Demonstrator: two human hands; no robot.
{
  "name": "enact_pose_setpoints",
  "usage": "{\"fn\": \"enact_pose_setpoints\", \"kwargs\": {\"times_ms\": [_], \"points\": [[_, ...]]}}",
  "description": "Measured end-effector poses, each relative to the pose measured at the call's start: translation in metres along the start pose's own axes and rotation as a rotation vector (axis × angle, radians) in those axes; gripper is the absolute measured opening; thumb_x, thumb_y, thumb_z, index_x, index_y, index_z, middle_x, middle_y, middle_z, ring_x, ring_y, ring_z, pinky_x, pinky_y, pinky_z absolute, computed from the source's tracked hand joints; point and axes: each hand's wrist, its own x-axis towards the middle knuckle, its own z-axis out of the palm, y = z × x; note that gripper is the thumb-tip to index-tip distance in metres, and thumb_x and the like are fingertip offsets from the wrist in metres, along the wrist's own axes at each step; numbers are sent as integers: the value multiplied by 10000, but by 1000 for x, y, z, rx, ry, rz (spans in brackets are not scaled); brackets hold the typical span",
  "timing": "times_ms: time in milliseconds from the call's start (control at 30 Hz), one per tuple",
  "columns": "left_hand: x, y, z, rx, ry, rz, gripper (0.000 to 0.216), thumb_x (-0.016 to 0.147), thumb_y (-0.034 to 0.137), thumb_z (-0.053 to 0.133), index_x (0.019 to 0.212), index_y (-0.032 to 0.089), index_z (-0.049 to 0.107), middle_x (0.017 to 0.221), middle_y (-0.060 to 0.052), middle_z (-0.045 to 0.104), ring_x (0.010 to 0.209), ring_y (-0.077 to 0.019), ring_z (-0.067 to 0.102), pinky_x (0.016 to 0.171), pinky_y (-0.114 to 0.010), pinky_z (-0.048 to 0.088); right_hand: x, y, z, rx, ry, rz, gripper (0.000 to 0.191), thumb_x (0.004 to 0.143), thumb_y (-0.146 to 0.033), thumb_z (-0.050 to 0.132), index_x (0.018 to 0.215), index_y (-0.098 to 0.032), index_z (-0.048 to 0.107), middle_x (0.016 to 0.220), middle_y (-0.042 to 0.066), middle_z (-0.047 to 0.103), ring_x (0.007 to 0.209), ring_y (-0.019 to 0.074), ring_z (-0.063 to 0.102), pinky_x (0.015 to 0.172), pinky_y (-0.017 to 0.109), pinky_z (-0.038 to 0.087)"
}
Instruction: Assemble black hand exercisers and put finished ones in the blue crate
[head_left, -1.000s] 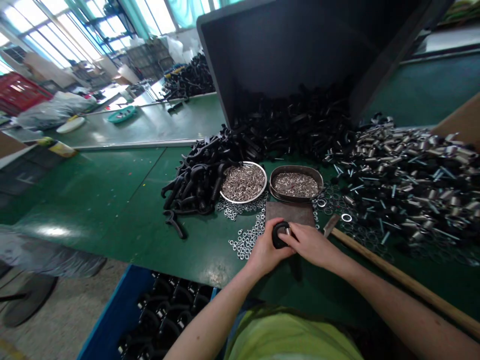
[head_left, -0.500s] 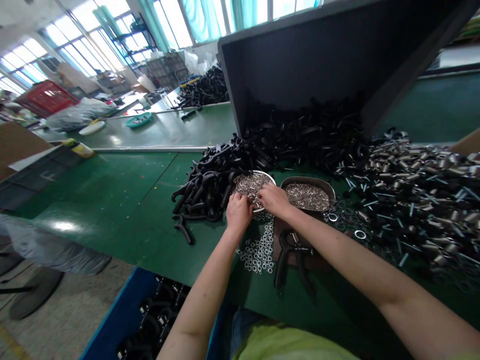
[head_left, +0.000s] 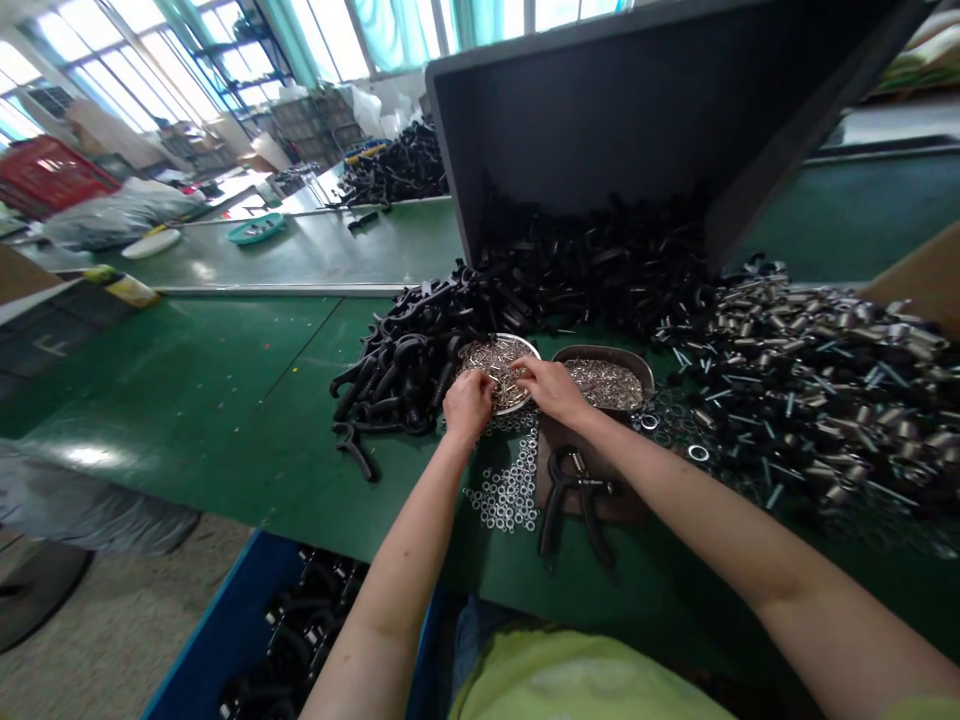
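Note:
My left hand point(head_left: 469, 402) is at the near left rim of a round dish point(head_left: 534, 352) full of small metal pins point(head_left: 499, 355). Its fingers are curled together; whatever is between them is too small to make out. Over the right side of the same dish, my right hand point(head_left: 553, 388) has its fingertips bent inward and pinched among the pins. Nearer to me, a black hand grip point(head_left: 577, 500) with a metal spring lies on a brown board point(head_left: 634, 508). Small metal nuts or rings point(head_left: 510, 490) are scattered left of it.
An oval tin point(head_left: 651, 380) of small metal parts stands right of the dish. Black handles point(head_left: 405, 370) are heaped at left, beneath a tilted grey bin point(head_left: 585, 120). Springs and bolts point(head_left: 825, 400) pile up at right. A blue crate point(head_left: 202, 630) holds grips below the table edge.
My hands have drawn slightly apart over the dish, with the fingertips still low at the pins. The whole view has shifted a little. The hand grip stays on its board.

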Motion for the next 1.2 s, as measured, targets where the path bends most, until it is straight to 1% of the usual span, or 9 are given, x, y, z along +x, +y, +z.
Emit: {"fn": "enact_pose_setpoints", "kwargs": {"times_ms": [100, 200, 367, 533, 667, 800, 900, 1000, 1200], "points": [[-3, 1, -2, -158, 48, -20, 123, 874, 300, 478, 873, 204, 556, 863, -44, 661, 772, -169, 614, 687, -263, 409, -33, 9, -15, 119, -8, -9, 208, 872, -271, 484, 1005, -205, 629, 913, 19, 708, 764, 128, 641, 718, 243, 452], [-20, 5, 2, -621, 20, -73, 118, 878, 309, 455, 861, 197, 488, 700, 13, 623, 521, -102, 542, 542, -218, 393, -70, 28, -22, 219, -22, 55, 214, 859, -324, 488, 866, -181, 646, 809, 18, 706, 692, 133, 633, 656, 248, 452], [-73, 18, 13, -997, -240, -195, 303, 755, 435, 620, 669, 163, 517, 470, 68, 458, 383, -54, 388, 395, -171, 271, -103, 55, -16, 84, -21, 109, 227, 846, -333, 499, 770, -178, 647, 767, 8, 691, 711, 142, 619, 661, 247, 432], [-110, 21, 19, -1049, -499, -273, 315, 737, 433, 629, 820, 129, 626, 721, -42, 674, 477, -90, 543, 400, -174, 335, -103, 58, -6, -24, -38, 80, 202, 857, -292, 504, 744, -187, 635, 781, 15, 687, 740, 145, 613, 673, 243, 412], [-118, 21, 23, -973, -496, -196, 254, 776, 402, 597, 862, 163, 593, 766, -36, 701, 599, -139, 628, 479, -200, 415, -106, 51, 1, -161, -20, 15, 179, 870, -261, 499, 776, -177, 627, 836, 66, 671, 814, 182, 588, 681, 269, 386], [-120, 34, 26, -638, -361, 22, 183, 807, 343, 594, 734, 179, 625, 672, 1, 665, 637, -136, 606, 596, -225, 426, -115, 47, 0, -252, -42, -90, 200, 887, -278, 488, 812, -186, 649, 866, 80, 667, 878, 204, 557, 706, 287, 386], [-121, 43, 32, -419, -271, 186, 137, 808, 299, 616, 745, 183, 654, 745, -6, 652, 715, -141, 593, 668, -234, 420, -132, 56, -16, -360, 23, -157, 219, 900, -312, 477, 1002, -205, 639, 976, 65, 663, 931, 200, 540, 739, 290, 406], [-121, 45, 38, -285, -271, 268, 135, 829, 298, 599, 783, 183, 651, 800, -14, 638, 753, -141, 587, 684, -230, 420, -167, 78, -40, -500, 93, -59, 249, 882, -362, 501, 1042, -199, 599, 1005, 68, 632, 942, 213, 531, 703, 297, 419], [-121, 50, 33, 83, -250, 567, 172, 904, 280, 477, 863, 189, 617, 878, -37, 627, 812, -156, 581, 642, -237, 404, -239, 123, -57, -736, 1, 198, 275, 840, -422, 511, 843, -151, 557, 805, 100, 572, 767, 248, 530, 625, 345, 403]]}}
